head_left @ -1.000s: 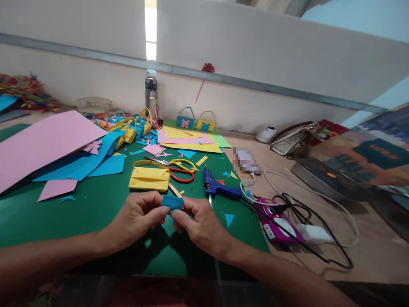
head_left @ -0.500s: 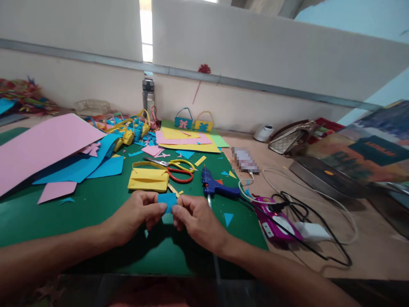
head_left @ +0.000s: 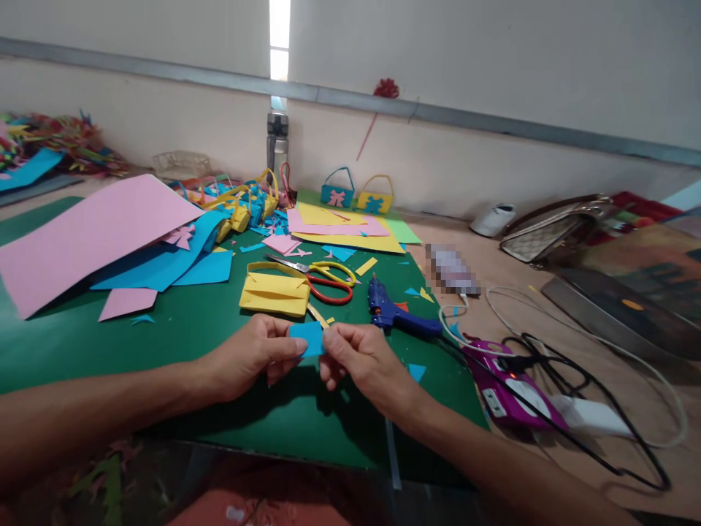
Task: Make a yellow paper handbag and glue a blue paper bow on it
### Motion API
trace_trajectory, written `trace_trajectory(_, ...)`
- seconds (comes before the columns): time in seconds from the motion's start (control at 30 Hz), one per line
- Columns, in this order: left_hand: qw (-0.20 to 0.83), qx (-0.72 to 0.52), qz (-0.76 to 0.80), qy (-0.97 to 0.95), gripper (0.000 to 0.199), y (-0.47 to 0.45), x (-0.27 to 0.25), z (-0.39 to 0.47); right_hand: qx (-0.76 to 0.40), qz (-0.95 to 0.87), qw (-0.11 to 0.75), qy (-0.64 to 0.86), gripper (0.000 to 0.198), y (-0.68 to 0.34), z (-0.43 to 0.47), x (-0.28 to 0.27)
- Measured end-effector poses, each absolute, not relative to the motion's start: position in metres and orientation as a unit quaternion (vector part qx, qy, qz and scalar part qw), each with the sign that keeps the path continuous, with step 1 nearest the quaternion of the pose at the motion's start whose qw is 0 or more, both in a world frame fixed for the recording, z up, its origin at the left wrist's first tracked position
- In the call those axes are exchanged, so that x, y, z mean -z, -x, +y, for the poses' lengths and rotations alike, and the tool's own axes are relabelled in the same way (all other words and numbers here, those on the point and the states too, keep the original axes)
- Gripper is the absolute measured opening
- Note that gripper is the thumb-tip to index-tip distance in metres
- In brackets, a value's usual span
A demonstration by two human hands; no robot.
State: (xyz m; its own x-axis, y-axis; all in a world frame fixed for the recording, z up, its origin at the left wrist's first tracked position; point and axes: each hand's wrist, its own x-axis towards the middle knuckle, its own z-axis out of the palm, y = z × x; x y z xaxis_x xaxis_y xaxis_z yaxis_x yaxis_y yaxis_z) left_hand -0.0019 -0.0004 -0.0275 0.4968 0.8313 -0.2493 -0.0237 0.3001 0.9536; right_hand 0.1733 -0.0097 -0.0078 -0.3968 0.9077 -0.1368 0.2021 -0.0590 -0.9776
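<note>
A small blue piece of paper [head_left: 305,337] is pinched between both hands above the green mat [head_left: 180,351]. My left hand [head_left: 263,349] grips its left side, thumb on top. My right hand [head_left: 355,354] holds its right edge between thumb and fingers. Just behind my hands lies a yellow paper bag [head_left: 274,294] with a thin handle. Scissors [head_left: 323,280] with red and yellow handles rest open beyond it. A blue glue gun [head_left: 402,315] lies to the right of the scissors.
Pink sheets [head_left: 98,234] and blue sheets [head_left: 164,256] cover the left side. Finished small bags [head_left: 336,195] stand by the wall. To the right are a purple power strip [head_left: 515,391], tangled cables, a blurred-out phone [head_left: 452,269] and a handbag [head_left: 537,241]. Paper scraps dot the mat.
The camera view has turned, so the scene sits farther right and slightly higher, except low items at right. Both hands still hold the blue paper, its angle slightly changed.
</note>
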Motion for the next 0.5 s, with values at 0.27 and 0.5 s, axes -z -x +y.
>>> trace_trajectory(0.27,0.251,-0.450,0.311,-0.798,0.013,0.011,0.020,-0.002,-0.101,-0.847,0.370,0.369,0.015,-0.182,-0.016,0.012)
trace_trajectory(0.5,-0.097,-0.416,0.177,-0.887,0.020,0.032,0.014,-0.008,-0.170,-0.780,0.427,0.424,0.009,-0.181,-0.013,0.009)
